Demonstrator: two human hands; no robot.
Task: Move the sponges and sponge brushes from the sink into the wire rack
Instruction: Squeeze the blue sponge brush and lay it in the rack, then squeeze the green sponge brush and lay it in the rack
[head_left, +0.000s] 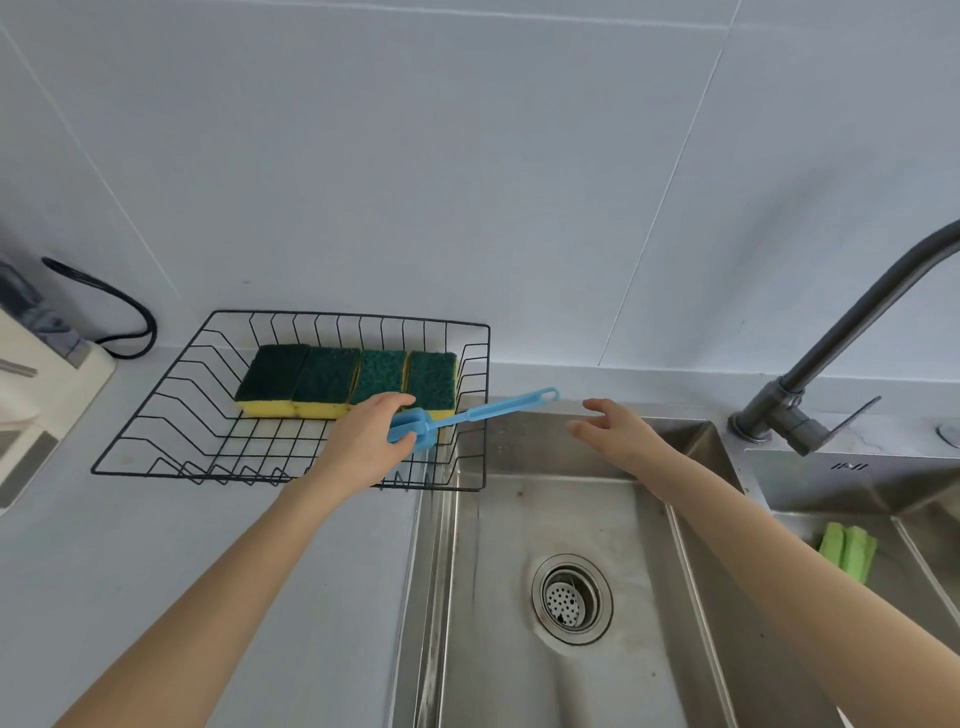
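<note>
I see a black wire rack (156, 410) on a pale grey tabletop (260, 545). Inside it, four sponges (343, 382) show dark green, speckled tops over yellow bodies. The brush (467, 415) is light blue all over. The sink (545, 519) is brushed silver steel, its drain (571, 598) dotted with small dark holes. The tap (852, 332) is dark grey. A bright green cloth (849, 550) lies at the right. The wall tiles (467, 156) are plain whitish grey, and a black cable (124, 306) runs at the left.

Four sponges (347, 382), blue brush (470, 415) — racked
</note>
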